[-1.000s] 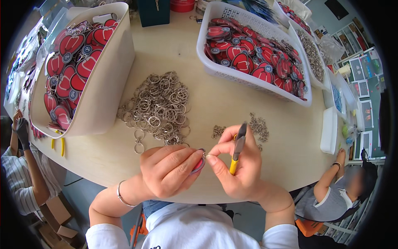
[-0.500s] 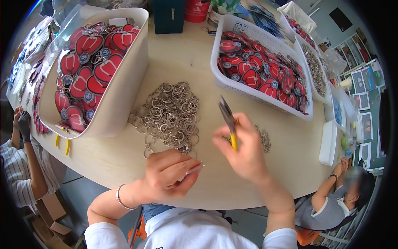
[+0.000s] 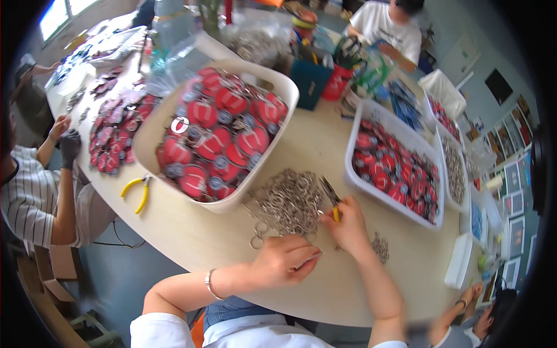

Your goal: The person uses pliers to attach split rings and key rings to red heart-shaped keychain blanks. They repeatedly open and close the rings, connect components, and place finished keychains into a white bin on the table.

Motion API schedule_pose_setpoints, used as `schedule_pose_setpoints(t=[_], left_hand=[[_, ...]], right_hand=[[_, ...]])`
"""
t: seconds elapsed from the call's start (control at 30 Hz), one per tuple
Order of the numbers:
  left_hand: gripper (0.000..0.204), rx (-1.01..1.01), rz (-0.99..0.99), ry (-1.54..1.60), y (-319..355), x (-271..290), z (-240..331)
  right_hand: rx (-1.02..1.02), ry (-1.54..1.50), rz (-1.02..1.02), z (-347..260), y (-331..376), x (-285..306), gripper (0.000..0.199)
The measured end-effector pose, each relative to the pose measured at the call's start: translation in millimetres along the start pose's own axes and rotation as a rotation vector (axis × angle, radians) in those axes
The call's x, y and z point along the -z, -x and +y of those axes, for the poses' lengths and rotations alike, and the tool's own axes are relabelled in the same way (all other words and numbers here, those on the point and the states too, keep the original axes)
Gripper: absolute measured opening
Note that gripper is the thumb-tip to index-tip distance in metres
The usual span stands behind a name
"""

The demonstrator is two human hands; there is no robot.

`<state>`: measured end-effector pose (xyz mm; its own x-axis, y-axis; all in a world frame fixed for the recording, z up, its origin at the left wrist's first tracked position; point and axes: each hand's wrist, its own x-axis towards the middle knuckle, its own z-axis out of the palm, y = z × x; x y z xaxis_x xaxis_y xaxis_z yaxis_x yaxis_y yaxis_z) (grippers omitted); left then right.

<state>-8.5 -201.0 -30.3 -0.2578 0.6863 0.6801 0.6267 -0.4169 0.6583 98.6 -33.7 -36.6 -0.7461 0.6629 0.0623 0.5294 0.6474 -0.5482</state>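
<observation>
My right hand [image 3: 346, 227] is closed around pliers [image 3: 331, 196] with dark jaws and yellow handles, tips pointing away from me. A small shiny bit shows by its fingertips, too small to name. Fingers pinched, my left hand [image 3: 285, 261] is to the left and slightly nearer, with a tiny pale edge at its fingertips; what it holds is mostly hidden. Just beyond both hands lies a heap of silver key rings [image 3: 287, 200], some with short chains. Beside my right wrist is a small pile of tiny metal rings [image 3: 380, 247].
A cream bin [image 3: 268, 162] of red keychain pendants stands left, a white basket [image 3: 348, 156] of similar pendants right. Yellow-handled pliers [image 3: 143, 197] lie near the table's left edge. People sit at left, far side and lower right. Behind are a dark green box [image 3: 307, 81] and red cup [image 3: 335, 84].
The view has swung left and up, so the table things appear shifted right and lower. My right hand with the pliers has come closer to the key ring heap and my left hand.
</observation>
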Motion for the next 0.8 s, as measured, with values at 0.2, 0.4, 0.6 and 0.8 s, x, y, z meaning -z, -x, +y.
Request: schedule_pose_setpoints(t=[0.2, 0.4, 0.6, 0.8], left_hand=[[0.015, -0.020, 0.069, 0.028, 6, -6, -2], [0.012, -0.031, 0.097, 0.030, 5, -2, 2], [0.008, -0.049, 0.114, 0.011, 4, 1, 6], [0.009, -0.038, 0.149, 0.025, 5, -1, 4]], right_hand=[[0.162, 0.034, 0.125, -9, 4, 18, 0.018], [0.341, 0.313, 0.226, -30, 5, 22, 0.016], [0.391, 0.450, 0.195, -16, 11, 9, 0.015], [0.285, 0.417, 0.228, -24, 19, 24, 0.015]])
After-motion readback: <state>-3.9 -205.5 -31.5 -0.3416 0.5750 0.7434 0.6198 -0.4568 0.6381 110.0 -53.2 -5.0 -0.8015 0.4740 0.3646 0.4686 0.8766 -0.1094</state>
